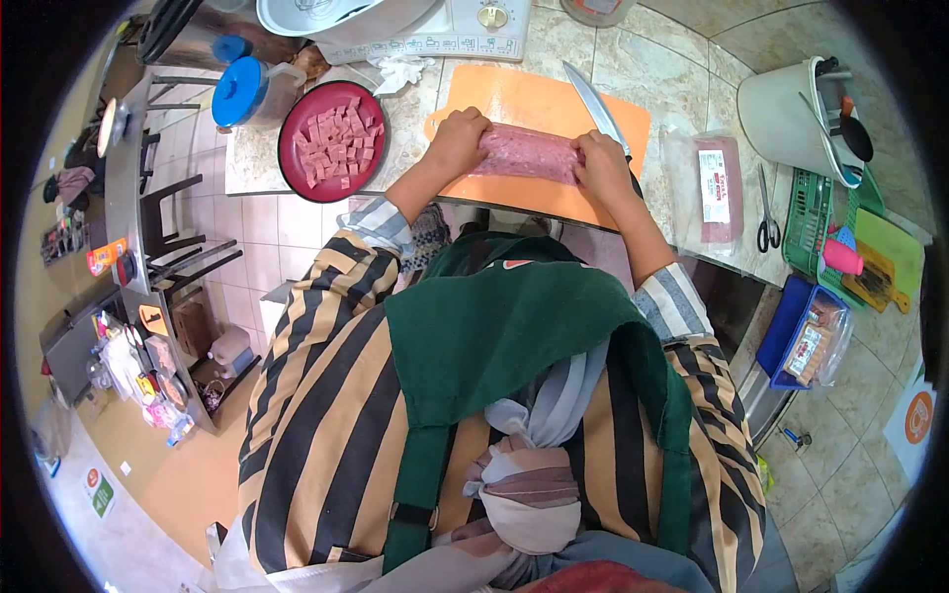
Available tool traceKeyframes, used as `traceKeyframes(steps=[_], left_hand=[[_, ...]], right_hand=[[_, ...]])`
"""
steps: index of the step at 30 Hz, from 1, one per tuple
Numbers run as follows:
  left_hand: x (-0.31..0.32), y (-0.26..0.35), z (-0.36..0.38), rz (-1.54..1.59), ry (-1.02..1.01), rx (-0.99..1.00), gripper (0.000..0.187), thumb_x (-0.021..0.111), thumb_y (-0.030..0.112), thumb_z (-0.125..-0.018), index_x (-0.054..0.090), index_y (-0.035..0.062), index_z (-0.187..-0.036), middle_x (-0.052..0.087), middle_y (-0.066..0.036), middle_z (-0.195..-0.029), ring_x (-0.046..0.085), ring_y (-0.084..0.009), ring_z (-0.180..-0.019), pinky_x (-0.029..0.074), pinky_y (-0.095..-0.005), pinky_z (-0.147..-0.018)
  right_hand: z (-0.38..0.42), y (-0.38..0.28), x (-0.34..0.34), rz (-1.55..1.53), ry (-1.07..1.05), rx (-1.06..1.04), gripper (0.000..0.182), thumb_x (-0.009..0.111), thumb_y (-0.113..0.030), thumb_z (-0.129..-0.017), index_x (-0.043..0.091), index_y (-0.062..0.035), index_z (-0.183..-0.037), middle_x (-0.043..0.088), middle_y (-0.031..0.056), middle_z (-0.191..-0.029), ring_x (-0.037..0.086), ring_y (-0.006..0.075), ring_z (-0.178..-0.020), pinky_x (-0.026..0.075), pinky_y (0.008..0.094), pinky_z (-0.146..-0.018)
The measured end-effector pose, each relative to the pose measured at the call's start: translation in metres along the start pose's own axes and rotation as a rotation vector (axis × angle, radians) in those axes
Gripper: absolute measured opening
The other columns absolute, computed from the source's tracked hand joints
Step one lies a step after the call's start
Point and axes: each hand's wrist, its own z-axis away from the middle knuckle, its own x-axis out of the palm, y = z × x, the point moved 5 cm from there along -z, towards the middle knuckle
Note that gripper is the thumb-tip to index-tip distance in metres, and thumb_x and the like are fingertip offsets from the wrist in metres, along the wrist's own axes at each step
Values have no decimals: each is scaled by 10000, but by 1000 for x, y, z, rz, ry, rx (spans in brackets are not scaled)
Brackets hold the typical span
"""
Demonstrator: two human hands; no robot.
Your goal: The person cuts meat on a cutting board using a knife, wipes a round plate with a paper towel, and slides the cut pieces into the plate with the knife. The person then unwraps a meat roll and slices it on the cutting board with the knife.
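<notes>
A long pink slab of processed meat (pixel 529 153), with a glossy surface like clear wrapping, lies along the front of the orange cutting board (pixel 494 91). My left hand (pixel 461 140) grips its left end with curled fingers. At the other end, my right hand (pixel 602 166) has its fingers closed on the slab. A knife (pixel 591 97) rests on the board beyond my right hand, its blade pointing away and its handle partly hidden by that hand. To the left, a dark red plate (pixel 290 176) bears many small pink meat pieces (pixel 338 143).
Right of the board lies a labelled meat pack (pixel 727 188), with scissors (pixel 768 229) beside it. A white bucket of utensils (pixel 786 119) and a green basket (pixel 806 219) stand farther right. A blue-lidded jug (pixel 242 94) is behind the plate; a white appliance (pixel 425 40) stands at the back.
</notes>
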Motion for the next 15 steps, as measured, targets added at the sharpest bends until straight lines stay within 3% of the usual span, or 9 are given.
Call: traceKeyframes(steps=[4,7,9,13,15], left_hand=[[4,-2,-5,-55,-66,-50,315,767,105,-654,671,83,-953,605,-116,-988,597,-324,-968,493,-439,-835],[8,-7,-10,-71,-143,-138,357,755,103,-650,656,70,-991,613,-122,-981,607,-319,-956,498,-410,-826],[9,-10,-12,35,-157,-219,373,744,140,-666,651,100,-1025,634,-106,-978,609,-296,-968,475,-427,-818],[4,0,-11,-57,-212,-210,293,736,167,-699,683,129,-984,664,-64,-942,613,-256,-956,417,-442,-841],[-9,16,-5,-205,-107,-48,202,743,186,-724,717,145,-920,682,-24,-900,613,-222,-922,356,-458,-864]], right_hand=[[-1,0,1,1,-2,8,176,706,-77,-703,662,-33,-868,614,136,-877,603,329,-885,479,432,-813],[-1,-2,-1,26,-6,-3,181,705,-77,-703,663,-39,-874,612,131,-898,602,322,-897,479,430,-811],[-1,-5,-3,63,-17,13,191,694,-73,-706,667,-52,-895,607,123,-917,596,311,-928,472,426,-817],[-7,-23,-7,49,51,-1,221,667,-59,-719,678,-71,-939,604,111,-936,587,301,-955,458,422,-837],[-15,-36,-4,-1,80,-111,320,694,-76,-704,666,-63,-1022,615,127,-961,593,324,-935,470,428,-831]])
